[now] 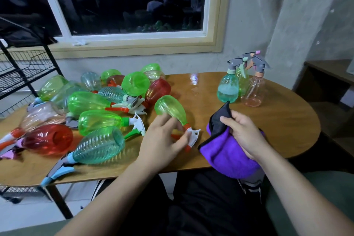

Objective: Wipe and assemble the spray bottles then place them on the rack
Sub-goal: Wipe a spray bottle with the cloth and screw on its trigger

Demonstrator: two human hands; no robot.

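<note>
Bottles [99, 120] – glossy translucent plastic; cloth [228, 151] – fuzzy; table [277, 120] – polished wood

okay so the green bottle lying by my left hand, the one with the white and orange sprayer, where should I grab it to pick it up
Grip the narrow neck of the green bottle, just above the orange collar, coming from your left hand side. It lies tilted, base away from you, and the sprayer head already sits at your fingertips.

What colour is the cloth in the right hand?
Purple with a black edge and black underside; the cloth is bunched in the right hand, clearest in the head view.
</note>
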